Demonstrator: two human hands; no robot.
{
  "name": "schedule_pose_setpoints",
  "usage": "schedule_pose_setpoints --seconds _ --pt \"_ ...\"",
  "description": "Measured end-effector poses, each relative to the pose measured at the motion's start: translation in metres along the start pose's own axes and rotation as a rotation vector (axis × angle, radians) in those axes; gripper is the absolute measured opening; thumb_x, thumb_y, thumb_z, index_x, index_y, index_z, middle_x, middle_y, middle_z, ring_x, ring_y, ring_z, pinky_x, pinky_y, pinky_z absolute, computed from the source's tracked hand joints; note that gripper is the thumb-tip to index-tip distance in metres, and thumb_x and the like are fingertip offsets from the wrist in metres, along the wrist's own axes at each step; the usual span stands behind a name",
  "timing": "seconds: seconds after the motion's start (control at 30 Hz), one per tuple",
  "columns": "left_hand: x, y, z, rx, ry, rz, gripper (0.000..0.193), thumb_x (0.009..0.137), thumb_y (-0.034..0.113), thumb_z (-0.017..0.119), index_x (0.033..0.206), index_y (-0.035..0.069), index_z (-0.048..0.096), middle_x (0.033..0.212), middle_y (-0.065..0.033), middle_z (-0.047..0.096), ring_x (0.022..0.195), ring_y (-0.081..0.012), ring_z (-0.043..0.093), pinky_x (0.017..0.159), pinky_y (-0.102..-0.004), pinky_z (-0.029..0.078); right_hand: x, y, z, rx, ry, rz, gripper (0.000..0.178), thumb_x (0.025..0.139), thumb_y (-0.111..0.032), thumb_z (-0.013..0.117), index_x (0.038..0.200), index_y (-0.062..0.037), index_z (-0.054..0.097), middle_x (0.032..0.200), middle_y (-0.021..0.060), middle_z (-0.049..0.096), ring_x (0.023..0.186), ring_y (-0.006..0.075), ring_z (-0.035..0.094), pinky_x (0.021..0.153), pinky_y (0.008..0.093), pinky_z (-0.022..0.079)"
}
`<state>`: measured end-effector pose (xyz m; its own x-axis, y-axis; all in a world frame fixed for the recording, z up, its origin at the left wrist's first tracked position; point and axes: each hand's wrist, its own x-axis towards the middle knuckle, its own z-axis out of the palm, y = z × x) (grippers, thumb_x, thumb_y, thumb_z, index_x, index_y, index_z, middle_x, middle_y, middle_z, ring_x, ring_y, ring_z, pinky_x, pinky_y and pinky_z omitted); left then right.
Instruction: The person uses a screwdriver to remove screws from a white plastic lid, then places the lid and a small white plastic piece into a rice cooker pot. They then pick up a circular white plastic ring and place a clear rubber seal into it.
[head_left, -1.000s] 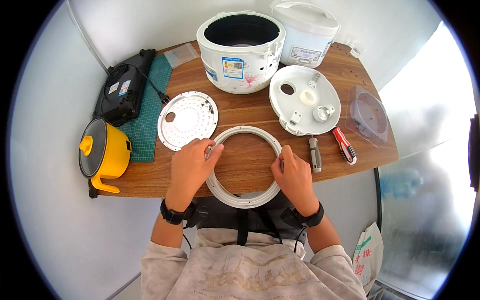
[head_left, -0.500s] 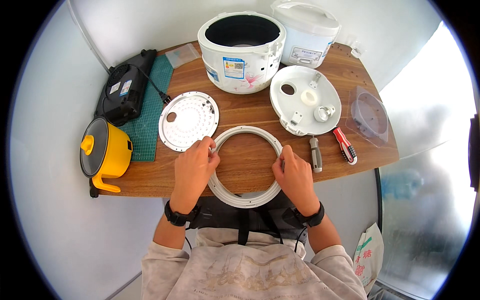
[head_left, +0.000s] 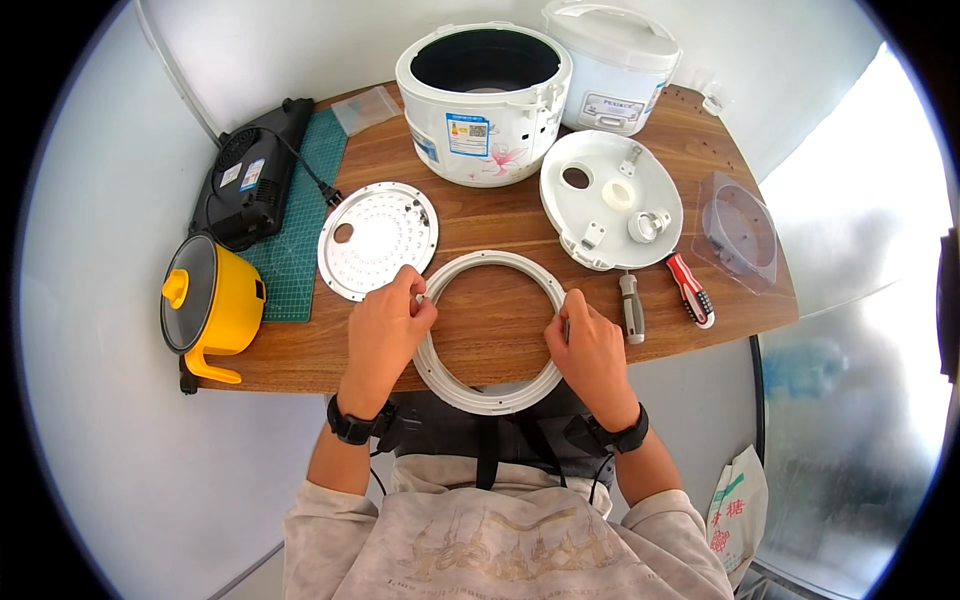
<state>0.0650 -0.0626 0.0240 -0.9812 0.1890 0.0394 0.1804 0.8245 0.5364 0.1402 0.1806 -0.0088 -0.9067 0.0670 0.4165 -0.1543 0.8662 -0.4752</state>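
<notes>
A white plastic ring (head_left: 502,404) extends over the table's near edge, its lower part above my lap. My left hand (head_left: 385,330) is closed at the ring's left rim, thumb and forefinger pinched together; a small pale bit shows at the fingertips, too small to name. On the opposite side my right hand (head_left: 588,342) grips the right rim, fingers curled under. Just beyond my left hand lies a round, perforated metal plate (head_left: 375,245) with a hole near its left edge. Past my right hand rests a white rice cooker lid (head_left: 600,215), its inside facing up.
Two screwdrivers, one grey-handled (head_left: 632,310) and one red-and-black (head_left: 690,292), lie at right near a clear plastic tray (head_left: 738,235). A white rice cooker body (head_left: 485,135) and another cooker (head_left: 612,75) stand behind. At left are a yellow pot (head_left: 228,305), black appliance (head_left: 255,175) and green mat (head_left: 290,285).
My left hand has shifted very slightly up and left, and the ring has moved a touch with it. My right hand stays in place.
</notes>
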Motion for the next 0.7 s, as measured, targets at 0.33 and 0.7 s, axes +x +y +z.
schedule_pose_setpoints --seconds 0.33,0.7 --pt "-0.011 -0.011 -0.008 -0.298 0.035 0.014 0.016 0.094 0.017 0.069 0.098 0.003 0.065 0.071 -0.0084 0.066 0.063 -0.0163 0.062 0.061 -0.0302 0.049 0.000 -0.003 -0.005 0.031 -0.066 0.081 0.017 0.090 -0.007 0.065 0.091 -0.0037 0.048 0.074 0.0160 0.062 0.061 0.0382 0.062 0.053 0.0454 0.049" --pt "-0.037 -0.001 -0.019 -0.224 -0.028 0.015 0.019 0.085 0.017 0.079 0.087 0.000 0.068 0.076 -0.0079 0.067 0.064 -0.0166 0.061 0.063 -0.0301 0.051 -0.009 -0.051 -0.014 0.013 -0.136 -0.123 0.019 0.090 -0.019 0.070 0.090 -0.0067 0.055 0.079 0.0081 0.055 0.065 0.0278 0.064 0.052 0.0385 0.052"
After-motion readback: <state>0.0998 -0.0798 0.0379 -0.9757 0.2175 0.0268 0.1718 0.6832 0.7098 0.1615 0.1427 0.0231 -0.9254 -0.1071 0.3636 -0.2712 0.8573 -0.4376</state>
